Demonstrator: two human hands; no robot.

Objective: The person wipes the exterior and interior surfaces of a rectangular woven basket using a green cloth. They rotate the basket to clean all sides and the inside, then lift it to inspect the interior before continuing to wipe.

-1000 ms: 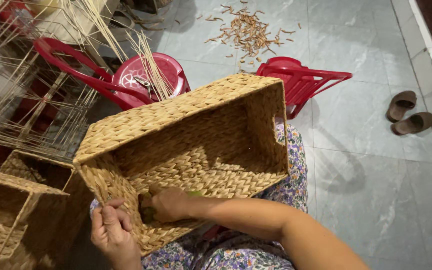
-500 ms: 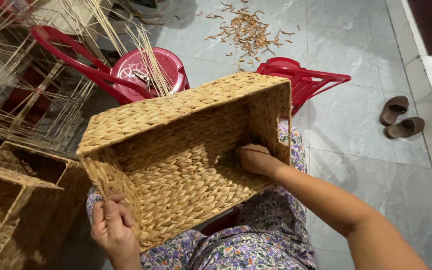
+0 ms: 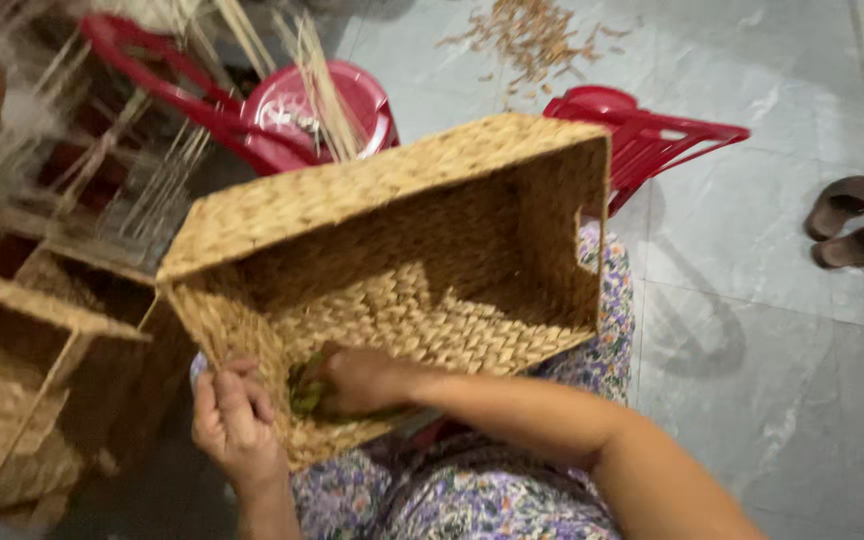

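One woven basket [image 3: 402,250] is gripped at its corner by the left hand [image 3: 235,420], a green tool [image 3: 307,398] is clasped by the right hand [image 3: 357,380] inside, and two sandals [image 3: 852,232] lie on grey floor tiles [image 3: 772,380].

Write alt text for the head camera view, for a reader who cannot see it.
A person holds a large rectangular woven basket tipped on their lap, the left hand gripping its near corner from outside and the right hand inside holding something green. Red plastic chairs, loose reeds, more woven baskets and brown sandals lie around on the grey tiled floor.
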